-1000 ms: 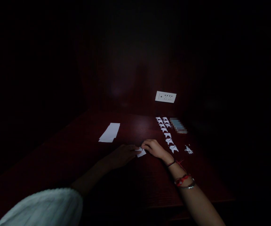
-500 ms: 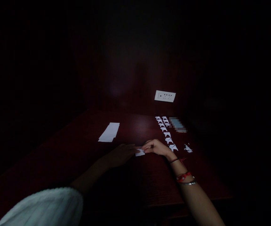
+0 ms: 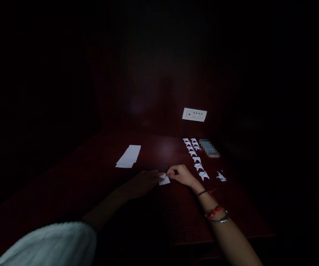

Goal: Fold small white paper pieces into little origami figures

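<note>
A small piece of white paper [image 3: 164, 181] lies on the dark red table in front of me, partly covered by fingers. My left hand [image 3: 145, 183], dim in shadow, rests with its fingers stretched out and the tips on the paper's left side. From the right, my right hand [image 3: 182, 175] has its fingers curled into a pinch at the paper's upper edge. Just beyond it, folded white paper pieces [image 3: 196, 160] with pointed ends stand in two rows.
Overlapping white paper strips [image 3: 129, 156] lie at the left. Thin paper scraps [image 3: 221, 176] are heaped on the right, below a blurred bluish oblong object [image 3: 209, 147]. A white socket panel [image 3: 194, 114] is on the back wall. The table's front edge [image 3: 192, 243] is near me.
My right hand's fingers have curled in tighter at the paper's upper edge, and its wrist has shifted slightly left. My left hand stays almost in place.
</note>
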`<state>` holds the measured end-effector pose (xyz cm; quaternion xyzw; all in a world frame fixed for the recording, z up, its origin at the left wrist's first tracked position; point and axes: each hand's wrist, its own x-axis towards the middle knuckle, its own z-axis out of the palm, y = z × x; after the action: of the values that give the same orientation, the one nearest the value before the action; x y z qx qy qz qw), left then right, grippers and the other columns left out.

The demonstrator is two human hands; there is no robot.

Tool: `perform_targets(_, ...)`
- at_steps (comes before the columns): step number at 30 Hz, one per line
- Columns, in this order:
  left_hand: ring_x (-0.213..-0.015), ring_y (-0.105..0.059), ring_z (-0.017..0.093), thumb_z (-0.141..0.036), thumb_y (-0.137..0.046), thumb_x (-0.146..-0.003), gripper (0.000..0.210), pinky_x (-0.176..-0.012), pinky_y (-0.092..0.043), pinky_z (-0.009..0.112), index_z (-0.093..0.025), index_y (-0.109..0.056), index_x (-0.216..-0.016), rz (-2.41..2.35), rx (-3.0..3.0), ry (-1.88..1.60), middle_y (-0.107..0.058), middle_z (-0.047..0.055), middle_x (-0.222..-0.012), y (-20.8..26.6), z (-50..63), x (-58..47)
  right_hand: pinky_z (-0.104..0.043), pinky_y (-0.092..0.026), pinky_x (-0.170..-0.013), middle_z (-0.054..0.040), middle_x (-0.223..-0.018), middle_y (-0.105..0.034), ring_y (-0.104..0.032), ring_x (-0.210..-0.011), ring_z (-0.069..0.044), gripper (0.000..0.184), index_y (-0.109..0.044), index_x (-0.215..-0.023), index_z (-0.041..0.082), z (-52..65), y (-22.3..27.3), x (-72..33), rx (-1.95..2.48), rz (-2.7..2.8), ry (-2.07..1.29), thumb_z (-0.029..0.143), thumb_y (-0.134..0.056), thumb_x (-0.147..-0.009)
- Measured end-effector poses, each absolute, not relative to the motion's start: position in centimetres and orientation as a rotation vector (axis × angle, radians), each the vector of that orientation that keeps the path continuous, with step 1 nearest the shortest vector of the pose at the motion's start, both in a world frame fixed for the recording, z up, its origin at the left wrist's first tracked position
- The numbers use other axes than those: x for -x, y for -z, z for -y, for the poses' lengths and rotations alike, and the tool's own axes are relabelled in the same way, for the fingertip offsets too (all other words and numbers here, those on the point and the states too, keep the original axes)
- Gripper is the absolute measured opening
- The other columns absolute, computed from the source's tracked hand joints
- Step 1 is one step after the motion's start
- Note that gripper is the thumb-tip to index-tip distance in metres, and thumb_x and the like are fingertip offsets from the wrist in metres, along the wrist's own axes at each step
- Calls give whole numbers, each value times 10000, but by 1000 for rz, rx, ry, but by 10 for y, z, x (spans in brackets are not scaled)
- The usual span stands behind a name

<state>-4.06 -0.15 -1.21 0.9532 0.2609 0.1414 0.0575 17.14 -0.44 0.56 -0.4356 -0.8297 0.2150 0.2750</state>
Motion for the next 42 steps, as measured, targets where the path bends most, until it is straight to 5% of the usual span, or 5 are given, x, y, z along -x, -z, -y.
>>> perform_targets(13,-1135,-271,143,16,-290,-695,592,-891,-152,364,-296,-244,-1197,-792,-2947,-278,-352,-24,-1233,8,3,39,-151,-340,-551,0,-664,-564,-474,-584,-61,128,-571,-693,135,2,-5,-166,1222,2236,-467,106,-451,-659)
perform_targets(37,-1100,-335,143,25,-316,-628,610,-852,-260,314,-287,-348,-1152,-832,-2874,-306,-404,-35,-1194,-2,7,34,-158,-334,-507,-3,-621,-557,-474,-538,-65,97,-564,-691,128,3,-3,-159,1424,2136,-460,185,-486,-682)
perform_targets(42,-1097,-341,151,33,-321,-593,647,-839,-275,323,-294,-350,-1151,-872,-2855,-298,-391,-32,-1204,2,6,33,-174,-366,-615,-25,-733,-545,-492,-677,-85,110,-576,-743,145,10,-13,-165,1194,2270,-316,125,-478,-698)
